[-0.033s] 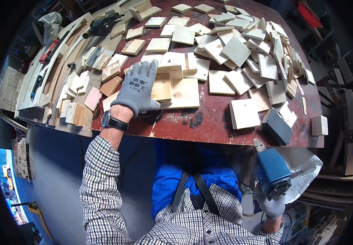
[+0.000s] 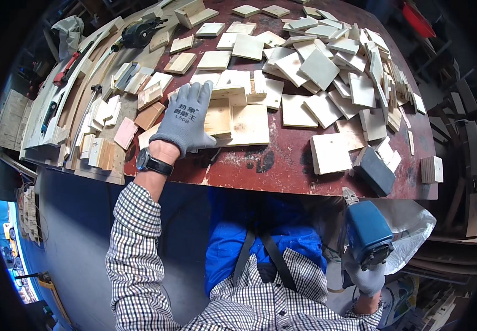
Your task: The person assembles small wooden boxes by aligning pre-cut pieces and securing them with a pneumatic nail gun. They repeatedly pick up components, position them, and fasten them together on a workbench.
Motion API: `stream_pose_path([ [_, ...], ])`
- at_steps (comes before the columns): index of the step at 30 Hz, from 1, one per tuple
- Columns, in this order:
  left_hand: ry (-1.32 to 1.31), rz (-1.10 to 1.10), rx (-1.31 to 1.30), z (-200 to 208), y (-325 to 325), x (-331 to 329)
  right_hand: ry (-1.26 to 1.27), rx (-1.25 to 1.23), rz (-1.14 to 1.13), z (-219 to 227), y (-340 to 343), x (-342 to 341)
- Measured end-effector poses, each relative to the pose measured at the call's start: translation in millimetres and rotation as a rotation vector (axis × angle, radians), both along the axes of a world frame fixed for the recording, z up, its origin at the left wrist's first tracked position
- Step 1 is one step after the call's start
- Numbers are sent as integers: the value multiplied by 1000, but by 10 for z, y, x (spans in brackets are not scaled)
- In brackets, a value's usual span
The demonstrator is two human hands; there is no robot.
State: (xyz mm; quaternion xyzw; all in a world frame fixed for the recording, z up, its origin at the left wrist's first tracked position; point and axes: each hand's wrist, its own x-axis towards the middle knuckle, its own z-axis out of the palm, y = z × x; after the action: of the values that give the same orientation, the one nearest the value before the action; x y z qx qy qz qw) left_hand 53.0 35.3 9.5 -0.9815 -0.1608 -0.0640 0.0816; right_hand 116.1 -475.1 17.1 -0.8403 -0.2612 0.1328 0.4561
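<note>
My left hand point(image 2: 186, 118), in a grey glove, lies over a pale wooden assembly point(image 2: 252, 124) near the table's front edge. Its fingers are stretched out and the thumb points right. The assembly has a flat board with raised pieces on it; its left part is hidden under the hand. Low on the right, beyond the table edge, my gloved right hand point(image 2: 366, 278) is wrapped round the handle of a blue nail gun point(image 2: 369, 229). The gun's nose points up toward the table. A dark grey block point(image 2: 375, 171) lies on the table just above it.
Square wooden pieces point(image 2: 318, 69) are heaped across the right and far parts of the red table point(image 2: 282, 171). Wood offcuts point(image 2: 103, 154) and long strips with hand tools point(image 2: 67, 69) lie at left. A plastic bag point(image 2: 414, 226) hangs beside the nail gun.
</note>
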Motion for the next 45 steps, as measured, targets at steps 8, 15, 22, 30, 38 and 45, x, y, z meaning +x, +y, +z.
stream_pose_path([
  [8, 69, 127, -34, 70, -299, -38, 324, 25, -7, 212, 189, 111],
  [15, -60, 417, 17, 172, -764, -124, 542, 111, 318, 510, 1162, 479],
  [22, -935, 451, -724, -602, -889, -622, 637, 110, 499, 613, 2246, 580],
  [30, -911, 311, -628, -764, -665, -572, 674, 8, 510, 561, 2757, 697],
  [38, -1026, 243, -687, -834, -610, -523, 735, -51, 575, 514, 2912, 650],
  [45, -989, 271, -652, -809, -645, -553, 686, 23, 558, 562, 2870, 685],
])
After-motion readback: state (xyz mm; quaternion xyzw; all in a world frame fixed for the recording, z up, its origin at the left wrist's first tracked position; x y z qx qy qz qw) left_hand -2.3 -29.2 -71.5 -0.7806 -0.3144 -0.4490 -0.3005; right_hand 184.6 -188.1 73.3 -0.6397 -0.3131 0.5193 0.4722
